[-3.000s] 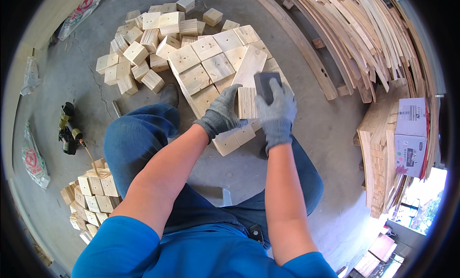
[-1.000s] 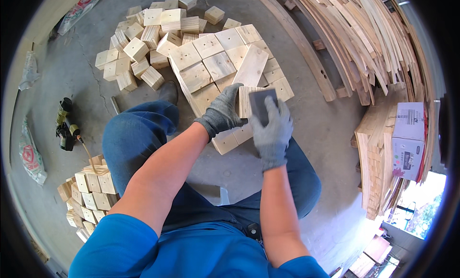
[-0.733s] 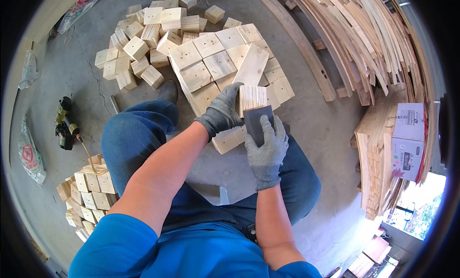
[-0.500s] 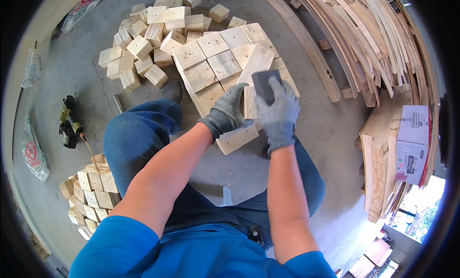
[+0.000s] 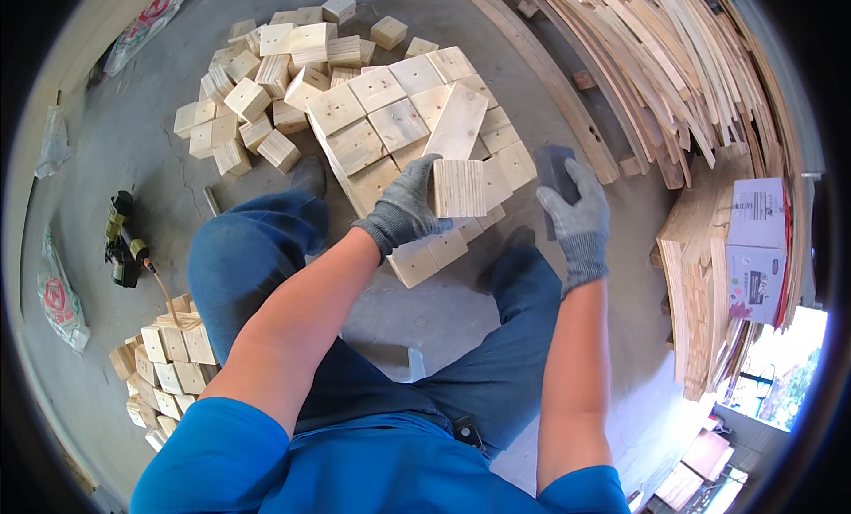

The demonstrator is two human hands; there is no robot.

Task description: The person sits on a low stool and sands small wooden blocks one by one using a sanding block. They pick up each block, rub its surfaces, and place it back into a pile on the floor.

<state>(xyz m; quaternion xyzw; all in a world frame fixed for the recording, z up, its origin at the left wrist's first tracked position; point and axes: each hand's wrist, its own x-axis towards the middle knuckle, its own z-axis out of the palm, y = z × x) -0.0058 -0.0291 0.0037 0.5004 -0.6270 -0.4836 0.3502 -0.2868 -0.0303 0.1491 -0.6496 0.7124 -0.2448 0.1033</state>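
Lifted off the block (image 5: 459,188) since half a second ago, my right hand (image 5: 578,220) grips the dark sanding pad (image 5: 553,170) just beside it, while my left hand (image 5: 406,209) clasps that block's edge above the pile (image 5: 372,115) on the floor (image 5: 133,151).

Two gloved hands are being seen, the left hand (image 5: 406,208) and the right hand (image 5: 581,214). One wooden block (image 5: 459,188) and one dark sanding block (image 5: 554,170) are being held. Two block piles (image 5: 355,89) are being counted, one cardboard box (image 5: 756,248), one nail gun (image 5: 120,239).
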